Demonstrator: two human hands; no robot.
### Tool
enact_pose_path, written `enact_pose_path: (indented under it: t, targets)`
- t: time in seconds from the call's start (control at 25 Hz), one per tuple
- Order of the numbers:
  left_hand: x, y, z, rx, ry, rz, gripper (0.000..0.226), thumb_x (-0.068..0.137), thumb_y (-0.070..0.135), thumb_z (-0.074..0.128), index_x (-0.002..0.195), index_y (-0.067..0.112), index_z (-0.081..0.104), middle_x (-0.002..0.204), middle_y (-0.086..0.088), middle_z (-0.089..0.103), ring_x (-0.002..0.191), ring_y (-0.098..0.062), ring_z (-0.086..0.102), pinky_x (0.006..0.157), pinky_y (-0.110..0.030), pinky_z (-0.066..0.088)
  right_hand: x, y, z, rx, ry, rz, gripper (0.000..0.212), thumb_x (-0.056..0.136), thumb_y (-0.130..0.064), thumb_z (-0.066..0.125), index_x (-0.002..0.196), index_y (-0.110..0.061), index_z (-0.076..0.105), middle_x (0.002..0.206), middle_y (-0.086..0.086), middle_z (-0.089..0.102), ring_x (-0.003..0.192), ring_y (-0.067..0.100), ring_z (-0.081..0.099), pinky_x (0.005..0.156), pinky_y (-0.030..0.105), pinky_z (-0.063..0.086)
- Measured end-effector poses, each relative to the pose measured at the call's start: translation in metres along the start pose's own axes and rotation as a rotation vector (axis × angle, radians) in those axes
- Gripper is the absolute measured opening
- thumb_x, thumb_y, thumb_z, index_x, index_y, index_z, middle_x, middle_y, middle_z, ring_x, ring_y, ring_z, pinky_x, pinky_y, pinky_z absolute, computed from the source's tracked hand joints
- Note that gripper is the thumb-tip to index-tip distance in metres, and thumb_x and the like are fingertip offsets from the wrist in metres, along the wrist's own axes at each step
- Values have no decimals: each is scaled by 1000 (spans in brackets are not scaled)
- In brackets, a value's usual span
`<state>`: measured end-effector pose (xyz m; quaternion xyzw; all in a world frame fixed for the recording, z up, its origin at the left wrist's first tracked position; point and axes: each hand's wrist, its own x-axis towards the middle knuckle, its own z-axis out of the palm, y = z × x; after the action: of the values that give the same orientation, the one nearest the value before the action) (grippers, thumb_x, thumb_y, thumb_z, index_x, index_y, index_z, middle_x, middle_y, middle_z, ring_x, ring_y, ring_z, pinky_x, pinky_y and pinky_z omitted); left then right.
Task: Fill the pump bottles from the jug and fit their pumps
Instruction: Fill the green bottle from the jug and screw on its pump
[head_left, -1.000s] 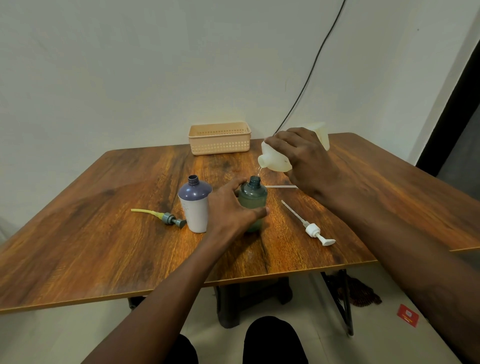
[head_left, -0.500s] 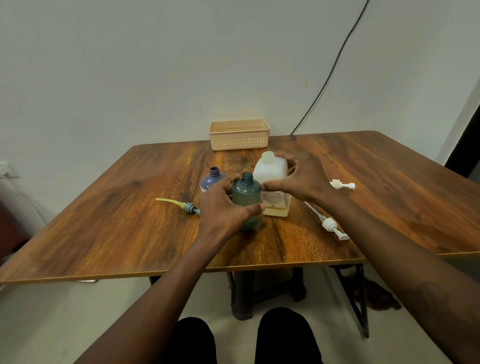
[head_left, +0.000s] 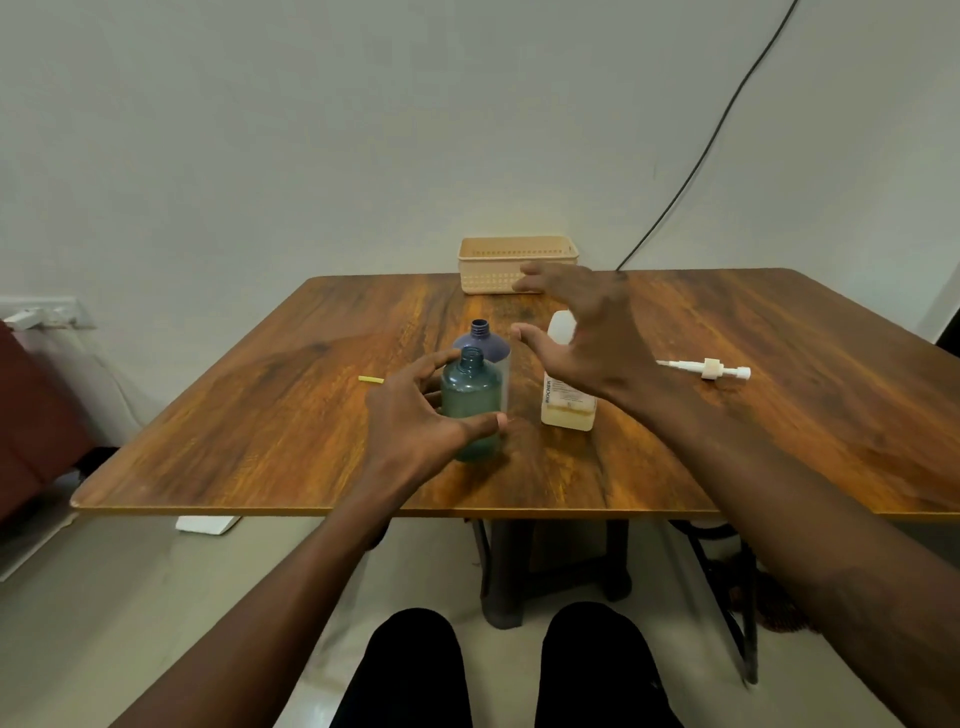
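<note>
Table (head_left: 779, 415) under both hands: jug (head_left: 566, 400) upright beneath my spread, empty right hand (head_left: 582, 338), likely light and slick, best taken round its waist; green bottle (head_left: 470, 400) loosely cupped by my left hand (head_left: 415, 421); white pump (head_left: 709, 370) lies right of it.

Both forearms reach forward, bare. Left hand (head_left: 415, 415) is curled in a loose grip, thumb tip pointing right, fingers (head_left: 441, 361) wrapped round the far side. Right hand (head_left: 587, 332) hangs higher, spread wide open, palm down, holding nothing.
</note>
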<state>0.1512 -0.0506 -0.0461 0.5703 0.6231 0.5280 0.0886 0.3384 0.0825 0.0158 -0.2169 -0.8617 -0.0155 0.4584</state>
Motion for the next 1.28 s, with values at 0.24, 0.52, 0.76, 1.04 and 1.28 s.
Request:
enact_pose_path:
  t: [0.24,0.52,0.76,1.04,1.28]
  targets:
    - [-2,-43,-60,49,72,-65,88,58,47,96,137,32,59,118,16,63,99,2,63,76,-8,52,27,-54,67,86,-207,-189,21,83,-1,75,102,-8,78,95,5,77,83,18,70,71,28,56]
    - [11,-77,-92,91,98,-83,89,59,39,98,138,30,59,117,17,60,104,-8,63,77,-13,51,31,-84,136,-301,-737,-14,19,93,-11,67,111,-12,70,105,10,70,91,23,68,78,35,59]
    - [16,-89,-96,110,128,-80,87,59,40,98,137,26,62,114,16,61,102,-8,64,74,-12,50,35,-94,163,-410,-812,164,19,92,-16,69,110,-11,68,103,10,67,93,27,67,70,34,52]
    - [18,-88,-98,99,158,-92,88,58,38,99,136,25,63,114,18,61,102,-6,64,77,-14,54,58,-103,130,-231,-484,220,34,77,-21,84,104,-16,63,91,2,63,80,18,60,64,30,52]
    - [26,-77,-94,128,198,-91,87,58,43,98,136,23,65,120,15,66,104,-4,64,78,-14,55,85,-80,64,22,-146,130,29,79,-51,71,88,-25,80,79,-8,75,69,7,68,64,28,60]
